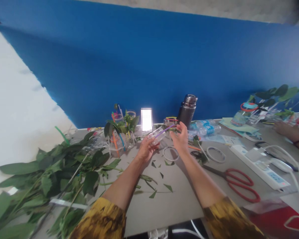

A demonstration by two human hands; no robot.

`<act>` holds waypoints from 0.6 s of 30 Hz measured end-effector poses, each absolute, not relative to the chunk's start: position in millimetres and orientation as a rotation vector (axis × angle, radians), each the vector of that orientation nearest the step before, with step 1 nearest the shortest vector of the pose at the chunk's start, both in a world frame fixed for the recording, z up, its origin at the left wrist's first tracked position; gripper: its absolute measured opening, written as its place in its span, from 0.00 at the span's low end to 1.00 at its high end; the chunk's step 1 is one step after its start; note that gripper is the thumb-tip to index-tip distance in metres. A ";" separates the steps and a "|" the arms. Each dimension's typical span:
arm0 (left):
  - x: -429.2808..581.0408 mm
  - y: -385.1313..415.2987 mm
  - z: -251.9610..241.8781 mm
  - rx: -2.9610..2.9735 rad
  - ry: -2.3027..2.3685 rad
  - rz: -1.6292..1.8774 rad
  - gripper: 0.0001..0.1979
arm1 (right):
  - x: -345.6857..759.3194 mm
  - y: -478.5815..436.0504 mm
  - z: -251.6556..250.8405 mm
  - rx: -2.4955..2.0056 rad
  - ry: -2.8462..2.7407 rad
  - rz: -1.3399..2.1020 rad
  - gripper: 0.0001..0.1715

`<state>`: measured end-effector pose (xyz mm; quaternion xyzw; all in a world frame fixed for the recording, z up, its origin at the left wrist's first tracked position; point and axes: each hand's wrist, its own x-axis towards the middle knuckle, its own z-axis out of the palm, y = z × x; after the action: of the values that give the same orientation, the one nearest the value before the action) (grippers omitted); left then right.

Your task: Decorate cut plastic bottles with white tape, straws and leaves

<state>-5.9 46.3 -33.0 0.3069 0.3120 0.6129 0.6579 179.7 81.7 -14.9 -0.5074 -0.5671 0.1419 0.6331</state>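
Observation:
My left hand (148, 148) is closed around a clear plastic bottle (154, 137), tilted up to the right. A purple straw (165, 131) lies along it and sticks out past its end. Close to the straw's far end is my right hand (180, 138), thumb and fingers apart; its fingertips are at the straw, though whether they touch it is unclear. On the table below, a white ring (170, 153) and small cut leaf pieces (167, 188) lie between my forearms. Left of my hands stand clear cups with leafy sprigs (126, 124) and coloured straws (115, 145).
Leafy branches (47, 179) cover the left side. A dark thermos (187, 111) stands by the blue wall. To the right are plastic bottles (207, 128), red-handled scissors (239, 182), a power strip (259, 169) and a decorated jar (242, 116). Another person's hand (286, 130) is at far right.

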 end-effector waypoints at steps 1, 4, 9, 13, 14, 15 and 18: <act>-5.7 47.3 -33.3 0.694 0.708 1.392 0.23 | 180.0 82.4 -14.8 -1.153 -1.280 0.466 0.37; -3.3 48.3 -33.0 0.701 0.722 1.395 0.27 | 178.8 79.8 -11.8 -1.140 -1.332 0.832 0.29; 2.3 44.7 -31.7 0.719 0.768 1.390 0.32 | 176.6 73.5 -4.5 -1.221 -1.295 0.907 0.26; 5.1 42.3 -31.8 0.779 0.748 1.386 0.31 | 181.7 72.8 -0.5 -1.177 -1.336 0.962 0.26; 5.5 42.1 -31.8 0.792 0.742 1.383 0.31 | 183.0 72.8 0.1 -1.172 -1.340 0.985 0.26; 5.6 42.2 -31.6 0.800 0.738 1.378 0.31 | 184.1 72.7 0.5 -1.172 -1.346 0.997 0.27; 4.7 42.8 -30.3 0.807 0.739 1.371 0.32 | 186.1 72.0 2.4 -1.183 -1.419 0.901 0.25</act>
<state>4.7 42.8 -30.3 0.3536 0.3239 0.6008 0.6396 186.1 72.0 2.4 -0.4926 -0.5912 0.3751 0.5168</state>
